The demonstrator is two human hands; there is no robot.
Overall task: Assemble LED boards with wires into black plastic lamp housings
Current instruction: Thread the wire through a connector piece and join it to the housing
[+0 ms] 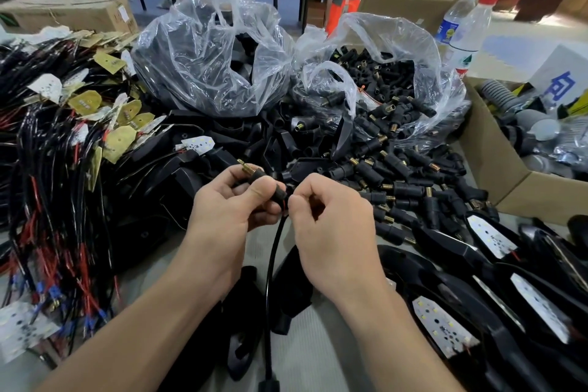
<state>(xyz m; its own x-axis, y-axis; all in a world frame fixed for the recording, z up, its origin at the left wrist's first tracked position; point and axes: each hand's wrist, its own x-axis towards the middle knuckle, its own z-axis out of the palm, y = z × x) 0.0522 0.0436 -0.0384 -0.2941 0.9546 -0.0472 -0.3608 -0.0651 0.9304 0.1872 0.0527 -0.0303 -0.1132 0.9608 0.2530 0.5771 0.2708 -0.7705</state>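
Note:
My left hand (232, 200) grips a small black stem connector (273, 190) with a brass threaded tip that points up and left. Just to its right, my right hand (331, 219) pinches the black sheathed wire (270, 264) where it meets the connector's end; a bit of red wire shows there. The wire hangs down between my forearms toward the table's front edge. A black lamp housing (289, 293) lies under my right wrist, partly hidden.
Wired LED boards (57, 169) are heaped at the left. Two clear plastic bags hold black housings (206, 67) and stem connectors (381, 86), which spill across the table. Housings fitted with LED boards (490, 235) lie at the right. A cardboard box (496, 169) and bottles (467, 32) stand behind.

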